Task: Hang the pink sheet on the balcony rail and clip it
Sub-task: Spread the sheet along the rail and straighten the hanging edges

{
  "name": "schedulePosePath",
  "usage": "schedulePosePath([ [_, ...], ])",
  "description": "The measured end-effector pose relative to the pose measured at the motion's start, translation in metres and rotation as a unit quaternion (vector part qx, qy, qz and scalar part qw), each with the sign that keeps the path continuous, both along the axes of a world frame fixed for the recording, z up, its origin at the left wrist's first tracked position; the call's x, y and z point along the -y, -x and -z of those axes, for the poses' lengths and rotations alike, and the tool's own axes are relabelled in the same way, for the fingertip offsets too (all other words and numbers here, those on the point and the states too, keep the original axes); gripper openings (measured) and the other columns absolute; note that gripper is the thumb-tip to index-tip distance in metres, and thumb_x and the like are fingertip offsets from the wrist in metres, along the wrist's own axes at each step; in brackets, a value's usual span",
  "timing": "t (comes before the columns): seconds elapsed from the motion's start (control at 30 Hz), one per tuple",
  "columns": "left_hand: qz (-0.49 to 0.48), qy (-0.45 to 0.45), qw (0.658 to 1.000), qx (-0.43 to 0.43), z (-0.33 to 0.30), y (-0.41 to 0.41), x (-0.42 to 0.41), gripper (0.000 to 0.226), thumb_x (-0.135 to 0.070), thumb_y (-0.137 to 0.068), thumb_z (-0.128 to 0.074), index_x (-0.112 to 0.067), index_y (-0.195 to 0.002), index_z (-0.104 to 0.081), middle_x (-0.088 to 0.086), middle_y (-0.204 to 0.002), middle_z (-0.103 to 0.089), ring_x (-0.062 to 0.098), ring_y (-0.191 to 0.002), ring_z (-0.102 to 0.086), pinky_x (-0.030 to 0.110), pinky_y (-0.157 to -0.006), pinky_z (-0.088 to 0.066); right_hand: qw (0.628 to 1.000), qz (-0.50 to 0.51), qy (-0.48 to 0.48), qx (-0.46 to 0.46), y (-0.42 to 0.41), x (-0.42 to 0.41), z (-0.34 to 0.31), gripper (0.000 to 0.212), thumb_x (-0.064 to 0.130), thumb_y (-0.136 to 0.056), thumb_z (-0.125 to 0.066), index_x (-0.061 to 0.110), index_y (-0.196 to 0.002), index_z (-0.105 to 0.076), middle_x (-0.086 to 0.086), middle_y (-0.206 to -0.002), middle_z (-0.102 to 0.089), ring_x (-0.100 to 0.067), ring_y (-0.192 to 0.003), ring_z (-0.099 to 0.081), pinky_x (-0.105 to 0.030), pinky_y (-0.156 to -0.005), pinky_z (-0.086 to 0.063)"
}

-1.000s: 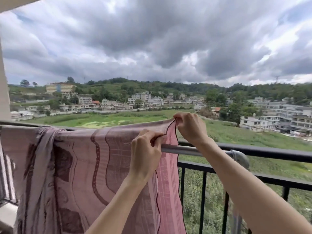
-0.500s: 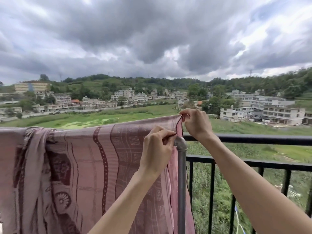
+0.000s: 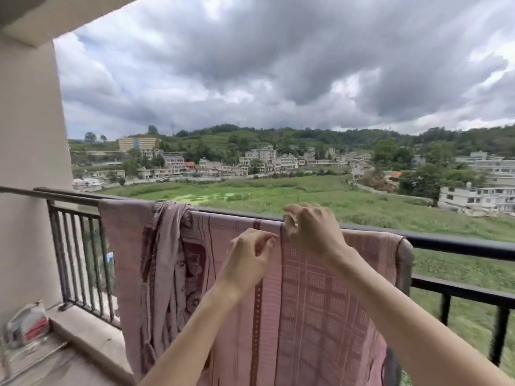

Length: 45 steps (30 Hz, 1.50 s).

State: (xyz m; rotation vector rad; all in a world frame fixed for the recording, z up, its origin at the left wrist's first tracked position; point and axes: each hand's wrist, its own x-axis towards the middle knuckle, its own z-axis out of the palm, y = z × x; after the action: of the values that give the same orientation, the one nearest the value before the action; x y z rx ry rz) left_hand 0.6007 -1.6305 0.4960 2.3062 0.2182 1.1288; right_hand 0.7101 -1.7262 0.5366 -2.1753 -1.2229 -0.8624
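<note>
Pink sheet [image 3: 320, 296], maroon-patterned, draped over balcony rail [image 3: 457, 243], bunched at left; my left hand [image 3: 248, 260] & right hand [image 3: 312, 229] pinch its top edge, w/ fields beyond.

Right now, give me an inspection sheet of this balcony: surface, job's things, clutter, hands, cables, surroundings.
Surface: balcony rail, dark metal, with a concrete ledge below it.
Job's things: pink sheet draped over the rail, bunched into folds towards its left; no clip seen.
Clutter: crumpled bag on the floor at the left.
Hands: left hand and right hand at the sheet's top edge, fingers curled; whether they pinch the cloth is unclear.
Cables: nothing seen.
Surroundings: wall pillar at left; green field, houses, wooded hill, heavy grey clouds.
</note>
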Motion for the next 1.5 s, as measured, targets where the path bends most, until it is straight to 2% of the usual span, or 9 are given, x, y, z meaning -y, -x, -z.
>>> schedulePosePath([
  [0.3, -0.156, 0.051, 0.986, 0.011, 0.022, 0.078, -0.197, 0.019, -0.017, -0.09, -0.055, -0.017, -0.104, -0.067, 0.0, -0.107, -0.066, 0.006, -0.086, -0.056, 0.004, -0.069, -0.038, 0.996, -0.08, 0.034, 0.032, 0.065, -0.201, 0.024, 0.027, 0.02, -0.094, -0.038, 0.011, -0.106, -0.06, -0.008, -0.108, -0.064, -0.025, -0.102, -0.055, -0.034, -0.09, -0.039],
  [0.43, -0.165, 0.093, 0.982, 0.013, 0.022, 0.083, -0.282, 0.02, -0.019, -0.09, -0.056, -0.013, -0.108, -0.064, 0.007, -0.112, -0.063, 0.012, -0.091, -0.057, 0.019, -0.079, -0.045, 1.0, -0.022, 0.014, 0.017, 0.066, -0.277, 0.019, 0.027, 0.013, -0.091, -0.042, 0.012, -0.114, -0.059, -0.007, -0.113, -0.061, -0.024, -0.106, -0.054, -0.034, -0.09, -0.041],
  [0.6, -0.114, 0.213, 0.969, -0.058, 0.009, 0.046, -0.317, 0.074, -0.053, -0.081, -0.056, -0.015, -0.138, -0.029, 0.008, -0.142, -0.036, 0.023, -0.127, -0.04, 0.036, -0.101, -0.036, 0.992, 0.04, -0.115, -0.045, 0.053, -0.303, 0.029, 0.026, 0.018, -0.093, -0.046, 0.01, -0.113, -0.062, -0.009, -0.109, -0.064, -0.025, -0.098, -0.06, -0.031, -0.078, -0.045],
  [0.8, -0.109, 0.17, 0.979, 0.008, 0.003, 0.029, -0.336, 0.026, -0.034, -0.081, -0.067, -0.008, -0.08, -0.062, 0.001, -0.069, -0.061, 0.021, -0.069, -0.055, 0.029, -0.057, -0.043, 0.985, 0.097, -0.137, -0.023, 0.053, -0.311, 0.037, 0.033, 0.021, -0.091, -0.051, 0.006, -0.12, -0.056, -0.013, -0.101, -0.068, -0.029, -0.085, -0.065, -0.032, -0.069, -0.047],
  [1.0, -0.134, 0.19, 0.969, 0.085, -0.019, 0.034, -0.386, 0.028, -0.023, -0.086, -0.06, -0.018, -0.062, -0.048, -0.001, -0.056, -0.051, 0.018, -0.054, -0.045, 0.026, -0.057, -0.037, 0.979, 0.13, -0.156, -0.02, 0.056, -0.318, 0.036, 0.037, 0.032, -0.096, -0.038, 0.006, -0.109, -0.061, -0.01, -0.09, -0.071, -0.029, -0.077, -0.066, -0.033, -0.065, -0.048],
  [1.17, -0.259, 0.264, 0.911, 0.182, -0.023, 0.038, -0.447, 0.01, -0.007, -0.084, -0.051, -0.005, -0.074, -0.051, 0.005, -0.063, -0.049, 0.022, -0.055, -0.04, 0.028, -0.046, -0.028, 0.974, 0.194, -0.109, 0.035, 0.053, -0.318, 0.039, 0.045, 0.033, -0.089, -0.044, 0.011, -0.055, -0.063, -0.004, -0.053, -0.065, -0.025, -0.057, -0.06, -0.026, -0.056, -0.043],
  [1.23, -0.286, 0.297, 0.886, 0.212, -0.021, 0.041, -0.461, 0.014, -0.011, -0.086, -0.05, -0.006, -0.073, -0.049, 0.007, -0.069, -0.049, 0.025, -0.06, -0.041, 0.03, -0.05, -0.03, 0.975, 0.195, -0.105, 0.03, 0.053, -0.319, 0.04, 0.041, 0.03, -0.086, -0.053, 0.01, -0.052, -0.063, -0.005, -0.051, -0.064, -0.027, -0.056, -0.06, -0.028, -0.058, -0.045],
  [1.37, -0.225, 0.283, 0.919, 0.156, -0.014, 0.044, -0.467, 0.027, -0.03, -0.091, -0.052, -0.015, -0.07, -0.046, 0.004, -0.066, -0.047, 0.019, -0.053, -0.039, 0.029, -0.047, -0.028, 0.977, 0.197, -0.077, -0.012, 0.053, -0.323, 0.041, 0.039, 0.033, -0.092, -0.049, 0.01, -0.066, -0.068, -0.006, -0.067, -0.071, -0.028, -0.073, -0.064, -0.035, -0.075, -0.041],
  [1.5, -0.121, 0.285, 0.945, 0.102, -0.002, 0.057, -0.455, 0.075, -0.074, -0.071, -0.049, -0.017, -0.119, -0.039, 0.001, -0.101, -0.05, 0.018, -0.09, -0.051, 0.029, -0.07, -0.044, 0.979, 0.179, -0.093, -0.026, 0.06, -0.335, 0.039, 0.037, 0.043, -0.092, -0.042, 0.018, -0.098, -0.069, -0.002, -0.104, -0.07, -0.024, -0.105, -0.058, -0.043, -0.102, -0.02],
])
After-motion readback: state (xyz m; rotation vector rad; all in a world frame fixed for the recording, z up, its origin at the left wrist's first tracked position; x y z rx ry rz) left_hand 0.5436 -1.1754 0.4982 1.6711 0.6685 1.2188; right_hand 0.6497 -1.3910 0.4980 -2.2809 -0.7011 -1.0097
